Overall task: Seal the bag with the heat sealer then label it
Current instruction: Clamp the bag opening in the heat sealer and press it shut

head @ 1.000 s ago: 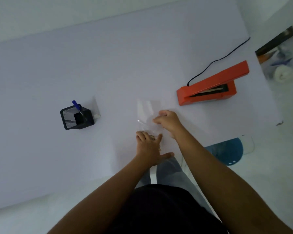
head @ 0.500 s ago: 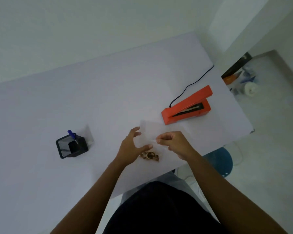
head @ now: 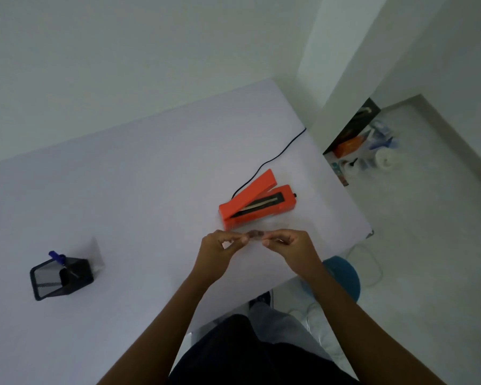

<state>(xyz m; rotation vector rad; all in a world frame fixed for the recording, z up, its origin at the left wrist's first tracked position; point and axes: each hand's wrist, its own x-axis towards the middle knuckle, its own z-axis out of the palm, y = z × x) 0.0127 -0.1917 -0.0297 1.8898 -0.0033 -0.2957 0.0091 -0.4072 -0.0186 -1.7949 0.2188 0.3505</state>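
Note:
A small clear plastic bag (head: 254,234) with brownish pieces inside is held up off the white table (head: 139,190). My left hand (head: 220,250) pinches its left end and my right hand (head: 289,245) pinches its right end. The bag is seen nearly edge-on, so little of it shows. Just beyond my hands lies the orange heat sealer (head: 257,204), its lid raised and the sealing strip showing. Its black cord (head: 278,154) runs to the table's far right edge. A blue pen (head: 56,257) stands in a black mesh holder (head: 61,277) at the left.
A pale sheet or label (head: 96,254) leans behind the mesh holder. The table's right edge is close to the sealer. A blue stool (head: 342,276) stands below that edge, and clutter (head: 364,151) lies on the floor at the far right.
Both hands lifted the bag off the table and carried it toward the sealer. The bag turned from lying flat to nearly edge-on. The camera view tilted upward.

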